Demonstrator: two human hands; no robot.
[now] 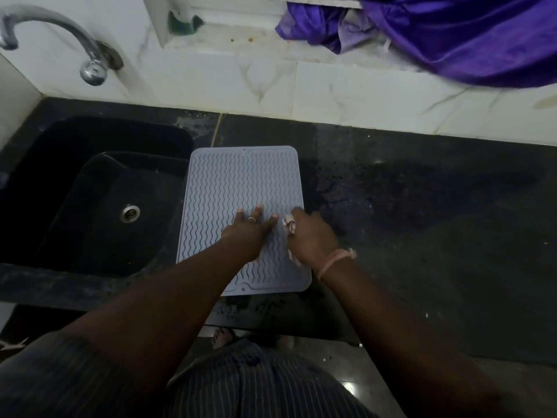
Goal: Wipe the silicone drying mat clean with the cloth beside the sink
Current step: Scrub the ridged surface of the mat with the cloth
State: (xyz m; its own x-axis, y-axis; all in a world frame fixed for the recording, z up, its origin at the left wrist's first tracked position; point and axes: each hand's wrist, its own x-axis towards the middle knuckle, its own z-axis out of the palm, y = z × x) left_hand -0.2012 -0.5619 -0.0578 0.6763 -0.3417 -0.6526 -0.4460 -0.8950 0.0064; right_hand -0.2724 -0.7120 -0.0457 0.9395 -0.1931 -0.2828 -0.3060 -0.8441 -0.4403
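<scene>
Her left hand (251,229) lies flat with fingers spread on the grey wavy-ribbed silicone mat (241,188), pinning it down. Right hand (310,236) is bunched tight around a pale cloth (289,224), pressed to the mat's right edge, only scraps of fabric showing past the knuckles. That mat sits on the dark counter (422,221) just beside the black sink (96,194), tap (60,31) up on the tiled wall, purple fabric (452,34) hanging over the ledge

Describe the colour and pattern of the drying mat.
The mat is pale grey-blue with raised wavy ridges running along its length, seen clearly in the head view.
</scene>
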